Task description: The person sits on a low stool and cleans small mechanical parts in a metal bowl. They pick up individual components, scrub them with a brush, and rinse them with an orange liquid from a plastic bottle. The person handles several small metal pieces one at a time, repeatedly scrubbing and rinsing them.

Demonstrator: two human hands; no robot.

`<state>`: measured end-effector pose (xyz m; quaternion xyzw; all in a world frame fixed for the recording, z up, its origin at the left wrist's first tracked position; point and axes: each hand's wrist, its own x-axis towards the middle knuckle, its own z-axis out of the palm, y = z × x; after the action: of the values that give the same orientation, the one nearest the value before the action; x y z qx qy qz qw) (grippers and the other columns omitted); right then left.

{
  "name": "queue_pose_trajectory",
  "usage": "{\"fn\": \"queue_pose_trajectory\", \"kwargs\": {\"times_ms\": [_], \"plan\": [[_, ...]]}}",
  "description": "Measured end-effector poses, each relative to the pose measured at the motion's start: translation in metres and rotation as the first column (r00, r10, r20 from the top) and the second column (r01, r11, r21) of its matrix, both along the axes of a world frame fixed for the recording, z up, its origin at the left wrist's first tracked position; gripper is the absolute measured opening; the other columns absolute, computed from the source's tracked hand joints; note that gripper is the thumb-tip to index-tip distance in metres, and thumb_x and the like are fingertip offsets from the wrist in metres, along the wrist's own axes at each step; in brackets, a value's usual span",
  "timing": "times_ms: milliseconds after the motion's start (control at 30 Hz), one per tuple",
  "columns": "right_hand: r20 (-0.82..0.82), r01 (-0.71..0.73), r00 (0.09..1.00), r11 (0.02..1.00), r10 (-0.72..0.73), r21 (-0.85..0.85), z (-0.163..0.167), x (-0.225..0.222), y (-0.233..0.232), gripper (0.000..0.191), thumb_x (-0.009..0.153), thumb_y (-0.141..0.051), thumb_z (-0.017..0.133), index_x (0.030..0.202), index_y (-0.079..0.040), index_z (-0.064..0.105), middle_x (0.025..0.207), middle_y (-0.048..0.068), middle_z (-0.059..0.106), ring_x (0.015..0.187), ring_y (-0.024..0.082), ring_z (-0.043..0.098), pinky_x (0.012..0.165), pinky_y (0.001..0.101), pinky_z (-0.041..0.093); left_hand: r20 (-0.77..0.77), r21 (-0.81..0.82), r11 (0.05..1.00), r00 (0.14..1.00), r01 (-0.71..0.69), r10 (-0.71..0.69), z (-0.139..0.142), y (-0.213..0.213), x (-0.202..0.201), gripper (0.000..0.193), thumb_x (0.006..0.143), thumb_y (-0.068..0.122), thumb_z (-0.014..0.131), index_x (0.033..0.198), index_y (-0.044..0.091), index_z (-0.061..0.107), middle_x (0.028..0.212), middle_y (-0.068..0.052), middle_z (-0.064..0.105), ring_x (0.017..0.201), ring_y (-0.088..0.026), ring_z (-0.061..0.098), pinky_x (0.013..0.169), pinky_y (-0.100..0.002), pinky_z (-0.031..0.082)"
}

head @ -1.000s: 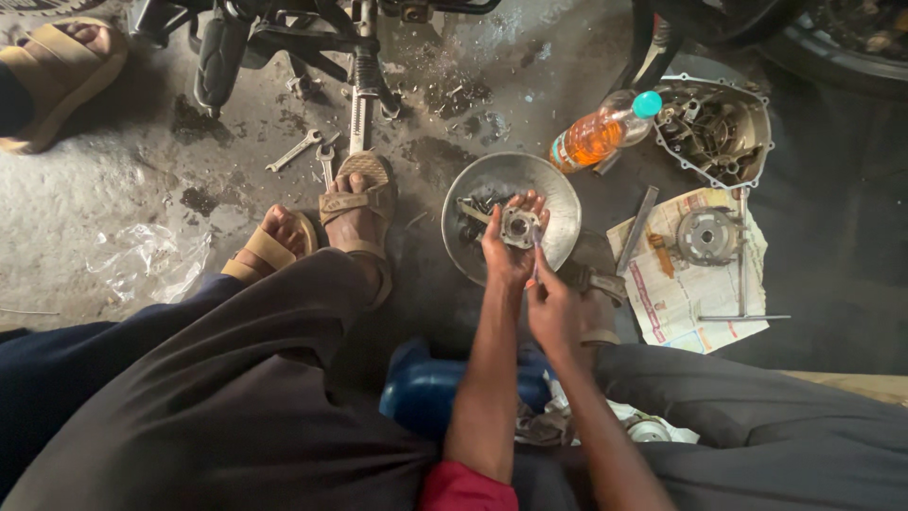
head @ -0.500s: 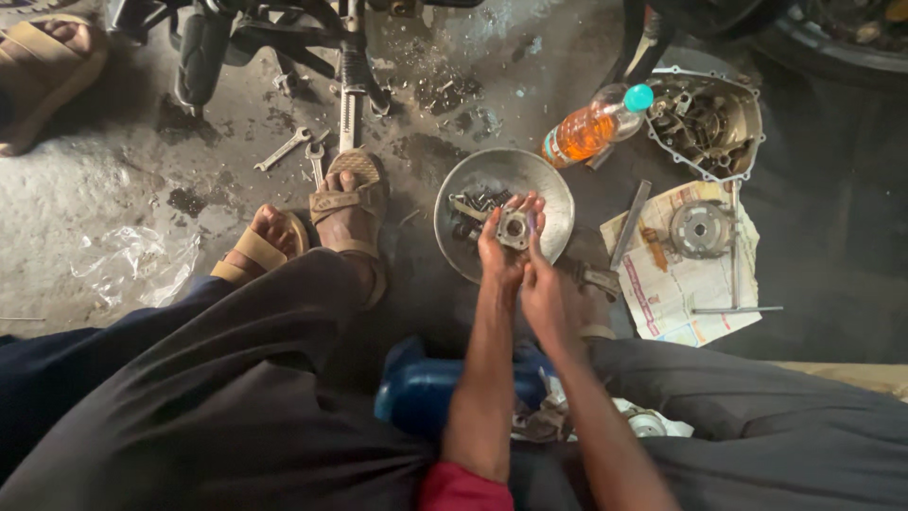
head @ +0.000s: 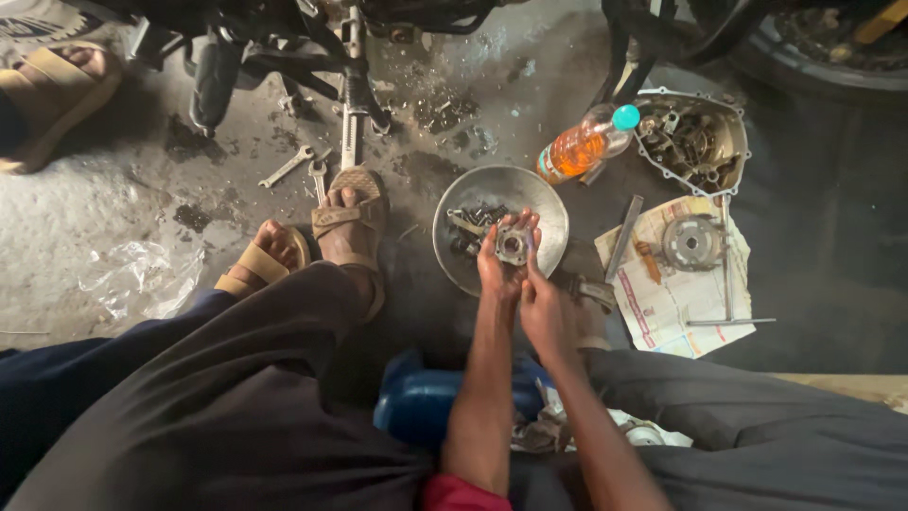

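Note:
My left hand (head: 498,270) holds a small round metal engine part (head: 512,246) over a shallow metal bowl (head: 539,201) on the floor. My right hand (head: 546,312) sits just below and to the right, its fingers reaching up to touch the part's edge. Several dark metal bits (head: 470,225) lie in the bowl's left half. Both forearms reach forward between my knees.
An orange-liquid bottle (head: 579,147) with a teal cap lies beside an open engine cover (head: 692,142). Newspaper (head: 662,303) holds a round gear part (head: 691,242) and tools. Spanners (head: 288,167) lie on the concrete. Sandalled feet (head: 345,222) stand left; a blue container (head: 421,402) sits under me.
Both hands stay together on the part over the bowl. The view has shifted slightly; the hands' grip looks the same.

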<state>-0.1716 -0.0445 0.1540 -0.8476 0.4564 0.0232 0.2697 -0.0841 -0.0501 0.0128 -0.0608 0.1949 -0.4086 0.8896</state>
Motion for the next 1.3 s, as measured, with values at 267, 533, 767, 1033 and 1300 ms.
{"fn": "queue_pose_trajectory", "kwargs": {"times_ms": [267, 533, 767, 1033, 1300], "plan": [[0.3, -0.097, 0.949, 0.995, 0.097, -0.014, -0.021, -0.016, 0.018, 0.047, 0.091, -0.018, 0.066, 0.138, -0.018, 0.064, 0.095, 0.028, 0.068, 0.089, 0.046, 0.068, 0.07, 0.0506, 0.055, -0.003, 0.053, 0.997, 0.999, -0.048, 0.048, 0.0, 0.002, 0.0, 0.027, 0.111, 0.034, 0.055, 0.105, 0.009, 0.065, 0.111, -0.014, 0.066, 0.116, -0.035, 0.063, 0.105, -0.053, 0.055], [0.079, -0.127, 0.989, 0.992, 0.125, 0.02, 0.002, 0.001, -0.001, 0.045, 0.093, -0.024, 0.066, 0.138, -0.025, 0.065, 0.09, 0.028, 0.069, 0.084, 0.047, 0.068, 0.072, 0.0566, 0.052, 0.06, -0.012, 0.971, 0.97, 0.238, -0.237, 0.013, 0.001, 0.0, 0.059, 0.106, 0.064, 0.049, 0.117, 0.006, 0.059, 0.102, -0.016, 0.066, 0.094, -0.036, 0.066, 0.078, -0.046, 0.058], [0.097, -0.159, 0.983, 0.987, 0.155, 0.029, -0.005, -0.001, 0.009, 0.05, 0.093, -0.021, 0.064, 0.142, -0.018, 0.058, 0.096, 0.028, 0.069, 0.089, 0.048, 0.067, 0.075, 0.0569, 0.052, 0.155, 0.277, 0.953, 0.973, 0.124, -0.171, 0.006, 0.002, -0.009, 0.074, 0.1, 0.07, 0.04, 0.127, 0.004, 0.058, 0.11, -0.015, 0.066, 0.1, -0.034, 0.065, 0.086, -0.051, 0.058], [0.134, -0.059, 0.989, 0.998, 0.055, 0.026, -0.014, 0.015, 0.003, 0.047, 0.096, -0.018, 0.061, 0.143, -0.016, 0.059, 0.095, 0.029, 0.068, 0.091, 0.047, 0.068, 0.074, 0.0558, 0.054, 0.291, 0.187, 0.982, 0.955, 0.001, -0.056, 0.003, -0.001, -0.007, 0.074, 0.108, 0.061, 0.039, 0.15, 0.0, 0.05, 0.143, -0.018, 0.059, 0.114, -0.03, 0.06, 0.096, -0.048, 0.055], [0.221, -0.016, 0.975, 1.0, 0.01, 0.021, -0.024, 0.011, -0.005, 0.05, 0.096, -0.014, 0.06, 0.146, -0.01, 0.056, 0.094, 0.031, 0.066, 0.088, 0.049, 0.066, 0.069, 0.0557, 0.052, 0.343, 0.29, 0.956, 0.938, -0.046, -0.059, 0.013, -0.001, -0.013, 0.063, 0.11, 0.045, 0.045, 0.155, 0.001, 0.042, 0.158, -0.018, 0.046, 0.14, -0.035, 0.049, 0.11, -0.051, 0.048]]}}
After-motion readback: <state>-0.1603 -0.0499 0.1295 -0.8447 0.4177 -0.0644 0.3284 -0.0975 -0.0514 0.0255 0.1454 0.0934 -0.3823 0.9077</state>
